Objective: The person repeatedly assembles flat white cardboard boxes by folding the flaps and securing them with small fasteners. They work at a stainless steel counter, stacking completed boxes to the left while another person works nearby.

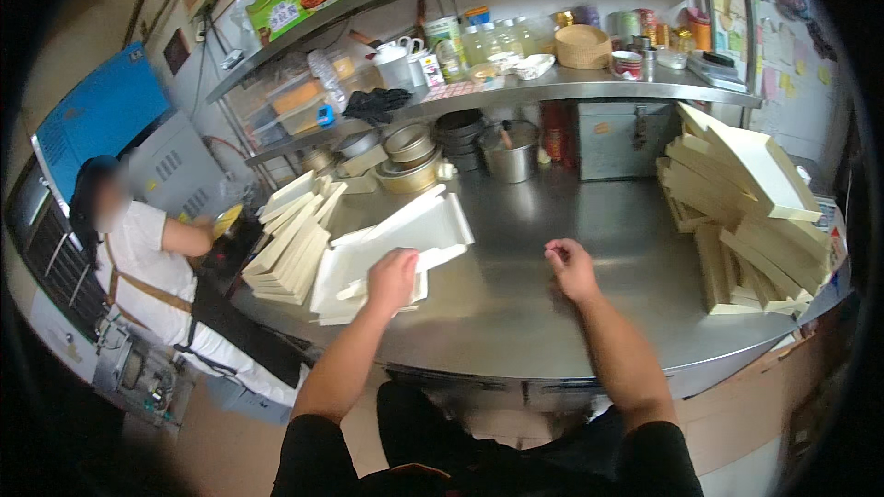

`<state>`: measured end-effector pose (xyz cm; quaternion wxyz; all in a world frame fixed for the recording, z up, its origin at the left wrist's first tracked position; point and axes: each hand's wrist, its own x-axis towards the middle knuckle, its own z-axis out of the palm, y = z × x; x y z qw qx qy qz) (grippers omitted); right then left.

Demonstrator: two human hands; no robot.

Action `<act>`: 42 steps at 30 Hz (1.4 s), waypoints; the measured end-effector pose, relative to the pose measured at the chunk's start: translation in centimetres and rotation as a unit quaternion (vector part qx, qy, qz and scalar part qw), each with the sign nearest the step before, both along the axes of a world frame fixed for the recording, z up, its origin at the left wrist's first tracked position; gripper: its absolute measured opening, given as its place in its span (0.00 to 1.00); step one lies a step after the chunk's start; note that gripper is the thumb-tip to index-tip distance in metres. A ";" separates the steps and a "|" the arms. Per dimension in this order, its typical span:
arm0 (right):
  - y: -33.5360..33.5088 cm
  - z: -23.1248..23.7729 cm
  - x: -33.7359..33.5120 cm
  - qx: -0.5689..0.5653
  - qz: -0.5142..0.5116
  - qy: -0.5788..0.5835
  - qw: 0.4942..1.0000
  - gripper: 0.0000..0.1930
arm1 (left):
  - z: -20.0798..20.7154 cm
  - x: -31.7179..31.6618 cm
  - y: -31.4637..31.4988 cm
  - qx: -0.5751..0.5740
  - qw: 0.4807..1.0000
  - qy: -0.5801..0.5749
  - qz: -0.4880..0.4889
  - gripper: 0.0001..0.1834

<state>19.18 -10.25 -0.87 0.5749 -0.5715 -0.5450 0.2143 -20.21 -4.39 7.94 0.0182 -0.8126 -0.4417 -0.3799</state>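
Observation:
My left hand (pixel 394 278) is closed on a white paper sheet (pixel 440 259), whose folded edge sticks out to the right of the fingers. Under it, more white sheets (pixel 343 269) lie loosely overlapped on the steel worktable. Over the bare steel to the right hovers my right hand (pixel 573 269), its fingers curled in and thumb close to them; nothing shows in it. Left of the sheets leans a stack of cream shallow rectangular trays (pixel 293 253). Another, untidy pile of such trays (pixel 769 244) stands at the far right, the top one tilted with a white inside.
Round baking pans (pixel 410 161), a steel pot (pixel 511 155) and a grey-green metal box (pixel 619 143) line the table's back. Above runs a steel shelf (pixel 552 92) with jars, bottles and a woven basket (pixel 582 47). At the left, another person (pixel 147 253) handles a pan with yellow food.

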 end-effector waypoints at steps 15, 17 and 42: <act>0.2 -0.2 -0.3 -0.020 0.053 -0.229 0.972 0.09 | -8.8 19.7 2.9 -0.110 0.966 0.058 -0.227 0.12; -0.2 1.0 -1.2 -0.075 0.063 -0.264 0.960 0.10 | -7.8 16.8 2.7 -0.096 0.963 0.088 -0.235 0.16; 0.3 1.9 -2.9 -0.080 0.093 -0.406 0.906 0.10 | -7.5 13.6 3.9 -0.214 0.932 0.081 -0.282 0.09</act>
